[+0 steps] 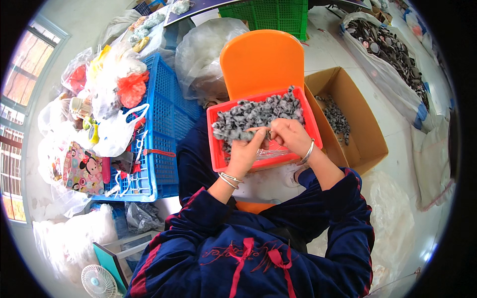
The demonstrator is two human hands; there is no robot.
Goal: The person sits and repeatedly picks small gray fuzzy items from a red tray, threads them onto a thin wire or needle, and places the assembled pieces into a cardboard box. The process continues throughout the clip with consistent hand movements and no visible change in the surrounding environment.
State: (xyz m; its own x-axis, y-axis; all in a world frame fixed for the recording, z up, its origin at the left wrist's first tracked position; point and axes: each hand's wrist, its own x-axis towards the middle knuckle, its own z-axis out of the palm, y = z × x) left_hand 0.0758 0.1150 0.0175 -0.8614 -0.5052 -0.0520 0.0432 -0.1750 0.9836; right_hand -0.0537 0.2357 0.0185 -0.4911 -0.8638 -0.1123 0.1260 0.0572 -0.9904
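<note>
Over a red plastic tray (pixel 215 153), my two hands meet with their fingertips close together. My left hand (pixel 244 154) is closed in a pinch at a grey fuzzy piece (pixel 233 134), which juts out to its left. Beside it my right hand (pixel 293 136) is also closed, thumb against fingers; what it pinches is too small to make out. Many grey-and-black fuzzy pieces (pixel 256 111) fill the far part of the tray. Thin, pale wire-like strands (pixel 271 158) lie at its near side, partly under my hands.
Behind the tray rises an orange chair back (pixel 262 59). To the right, a cardboard box (pixel 365 124) holds more fuzzy pieces. A blue plastic crate (pixel 164 109) heaped with bags stands left. Further off are a green crate (pixel 271 17) and a white sack (pixel 375 72) of dark pieces.
</note>
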